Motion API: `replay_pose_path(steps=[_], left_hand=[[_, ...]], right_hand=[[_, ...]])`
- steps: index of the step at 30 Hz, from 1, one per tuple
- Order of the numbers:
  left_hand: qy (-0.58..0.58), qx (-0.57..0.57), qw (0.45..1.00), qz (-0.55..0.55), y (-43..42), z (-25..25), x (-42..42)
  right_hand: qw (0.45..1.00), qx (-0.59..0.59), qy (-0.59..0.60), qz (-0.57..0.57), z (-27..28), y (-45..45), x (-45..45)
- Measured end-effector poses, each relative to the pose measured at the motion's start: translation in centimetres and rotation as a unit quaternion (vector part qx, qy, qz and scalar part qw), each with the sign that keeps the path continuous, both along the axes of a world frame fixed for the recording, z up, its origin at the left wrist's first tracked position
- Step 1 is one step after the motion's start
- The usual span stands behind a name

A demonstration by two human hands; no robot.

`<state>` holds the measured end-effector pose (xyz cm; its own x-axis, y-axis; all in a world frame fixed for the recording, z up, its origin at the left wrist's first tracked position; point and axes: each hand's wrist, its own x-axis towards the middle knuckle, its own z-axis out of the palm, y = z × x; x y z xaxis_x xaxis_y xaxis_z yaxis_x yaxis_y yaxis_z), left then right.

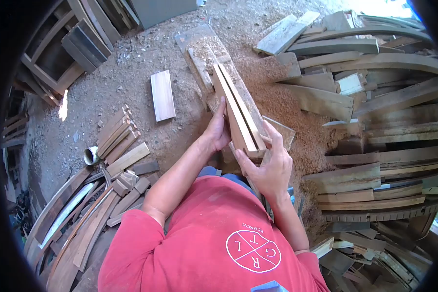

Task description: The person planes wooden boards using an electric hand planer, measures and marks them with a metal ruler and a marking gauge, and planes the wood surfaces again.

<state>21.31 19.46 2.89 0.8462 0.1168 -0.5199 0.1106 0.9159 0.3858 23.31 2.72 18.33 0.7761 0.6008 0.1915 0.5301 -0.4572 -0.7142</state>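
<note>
A long wooden piece point(236, 109) with a dark groove along its upper edge is held between both hands, above a sawdust-covered bench board point(207, 41). My left hand point(219, 127) presses against its left face, with the fingers pointing up along it. At the near end, my right hand point(271, 168) grips the right side, its thumb near the end face and its fingers bent over the edge. The undersides of both hands are hidden.
A flat pale board point(162, 96) lies on the ground to the left. Small wood strips point(119, 134) and a white cup-like container point(90, 155) are at the lower left. Stacked curved planks point(370, 63) fill the right side. Brown sawdust point(277, 104) lies beside the bench.
</note>
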Motion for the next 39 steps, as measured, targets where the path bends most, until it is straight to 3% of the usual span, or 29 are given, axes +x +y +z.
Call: replay_pose_path(steps=[4,19,34,37,39], left_hand=[[0.000,-0.064,0.998,-0.021,2.2,-0.9,0.2],[-0.025,-0.024,0.999,-0.006,3.6,2.7,1.7],[0.009,0.006,1.000,-0.005,2.3,1.2,1.2],[0.033,0.022,0.999,0.016,1.9,1.0,1.5],[0.074,0.024,0.997,0.026,1.5,1.0,1.7]], right_hand=[[0.992,0.084,0.053,0.074,0.2,1.7,1.1],[0.991,0.101,0.064,0.056,0.9,3.7,3.3],[0.978,0.106,0.142,0.106,-0.2,-1.5,1.6],[0.975,0.083,0.168,0.119,-1.2,-4.7,1.3],[0.987,0.000,0.144,0.069,-3.0,-8.1,0.8]])
